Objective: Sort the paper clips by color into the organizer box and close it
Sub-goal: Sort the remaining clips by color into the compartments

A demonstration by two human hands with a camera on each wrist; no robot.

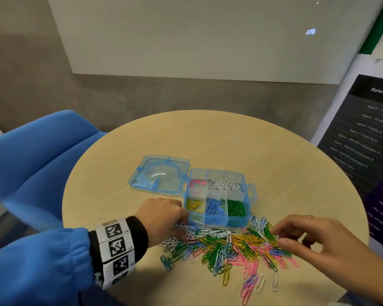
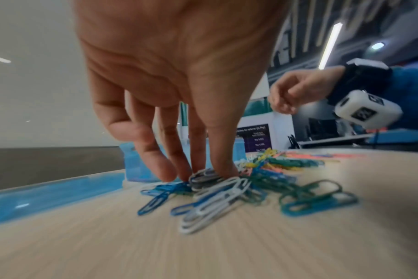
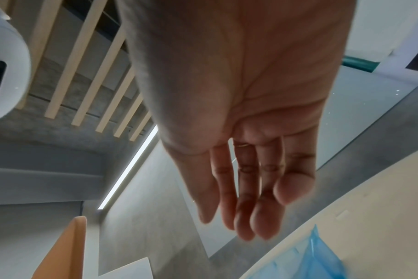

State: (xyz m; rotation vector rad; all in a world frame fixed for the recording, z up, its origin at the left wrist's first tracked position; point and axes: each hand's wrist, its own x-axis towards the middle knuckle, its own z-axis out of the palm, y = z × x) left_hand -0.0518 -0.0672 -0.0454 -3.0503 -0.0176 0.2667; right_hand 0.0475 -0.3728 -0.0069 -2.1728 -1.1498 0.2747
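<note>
Round wooden table (image 1: 230, 138), head view: organizer box (image 1: 217, 219) lies open behind the mixed clip pile (image 1: 226, 244), handy for dropping; right hand (image 1: 314, 237) hovers loose-fingered | left wrist: left hand (image 2: 179, 75) pinches white clips (image 2: 203, 178) off the heap | right wrist: relaxed fingers (image 3: 246, 198) hold nothing

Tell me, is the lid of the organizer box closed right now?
No, the organizer box stands open, its clear blue lid folded back flat on the table beside the compartments.
</note>
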